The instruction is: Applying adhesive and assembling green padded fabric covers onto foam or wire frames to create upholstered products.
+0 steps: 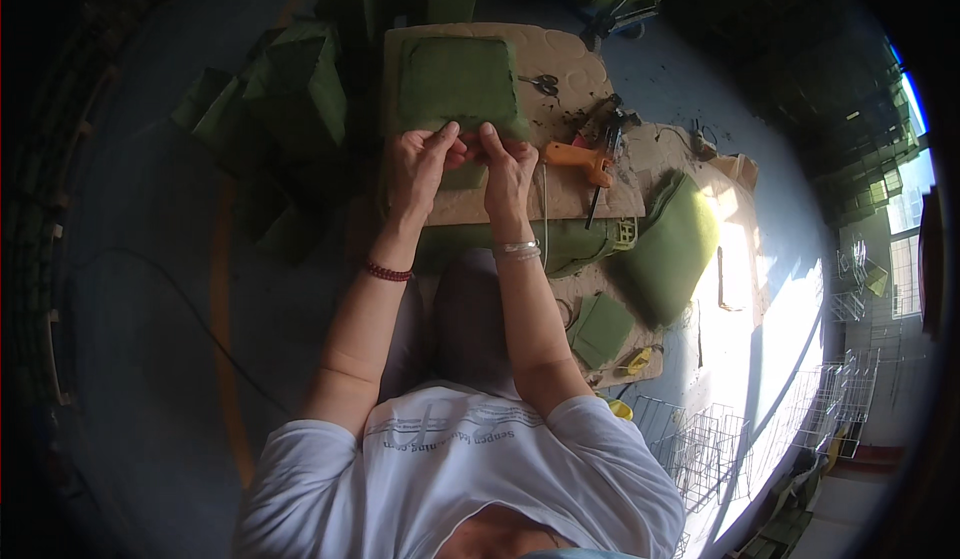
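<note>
A green, square, box-like piece [458,77] with rounded corners and a dark line near its edge lies on a cardboard sheet [565,54]. My left hand [420,167] pinches its near edge, thumb on top and fingers curled beneath. Close beside it, my right hand [509,174] grips the same edge in the same way. Just right of that hand, an orange glue gun [577,155] rests on the cardboard. Dark-handled scissors [541,85] lie farther back, right of the green piece. What the fingertips touch underneath is hidden.
Several green box-shaped pieces [295,84] stand on the floor at left. A larger green cushion-like piece [665,249] and small green sheets [600,329] lie at right. Dark scraps litter the cardboard. Wire racks [705,449] stand at lower right; a cable [190,304] crosses the floor.
</note>
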`<action>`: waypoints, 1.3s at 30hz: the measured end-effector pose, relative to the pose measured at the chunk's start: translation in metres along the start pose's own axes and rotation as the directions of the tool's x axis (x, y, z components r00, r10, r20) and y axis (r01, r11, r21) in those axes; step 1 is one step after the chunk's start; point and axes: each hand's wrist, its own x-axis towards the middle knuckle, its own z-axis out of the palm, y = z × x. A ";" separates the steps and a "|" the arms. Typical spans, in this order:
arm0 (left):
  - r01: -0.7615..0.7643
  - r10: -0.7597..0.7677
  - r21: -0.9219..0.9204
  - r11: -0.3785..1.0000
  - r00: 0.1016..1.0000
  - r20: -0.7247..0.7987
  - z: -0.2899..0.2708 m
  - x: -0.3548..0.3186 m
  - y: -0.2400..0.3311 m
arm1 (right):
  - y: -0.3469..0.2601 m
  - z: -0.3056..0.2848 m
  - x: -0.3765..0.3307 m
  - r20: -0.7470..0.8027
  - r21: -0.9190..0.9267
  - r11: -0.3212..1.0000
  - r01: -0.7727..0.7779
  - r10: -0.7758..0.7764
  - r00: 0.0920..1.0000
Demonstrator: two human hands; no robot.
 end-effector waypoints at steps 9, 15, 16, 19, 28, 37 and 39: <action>-0.013 0.012 -0.009 1.000 1.000 -0.020 -0.001 0.001 -0.002 | 0.005 0.004 0.000 -0.035 -0.002 1.000 0.001 -0.001 0.999; 0.044 -0.042 -0.117 0.992 0.999 0.021 -0.028 -0.002 0.013 | -0.002 0.004 -0.002 0.007 0.025 0.999 -0.046 0.046 0.999; 0.033 -0.030 -0.111 0.993 0.999 0.027 -0.030 -0.001 0.014 | -0.002 0.008 -0.004 -0.020 0.065 0.995 -0.074 0.076 0.997; -0.018 0.017 -0.068 0.998 1.000 -0.020 -0.025 -0.002 0.013 | 0.008 0.017 -0.013 0.038 0.115 0.985 -0.128 0.124 0.992; -0.131 0.143 0.126 0.983 0.985 -0.095 -0.026 -0.002 0.005 | 0.014 0.033 -0.013 -0.091 0.030 0.996 -0.083 0.085 0.992; -0.001 0.003 -0.056 0.998 0.999 0.037 -0.040 -0.002 0.006 | 0.014 0.038 -0.013 -0.115 0.042 0.998 -0.041 0.046 0.992; 0.019 -0.016 -0.101 0.995 1.000 0.023 -0.048 -0.005 0.016 | 0.010 0.037 -0.014 -0.099 0.048 0.998 -0.036 0.040 0.994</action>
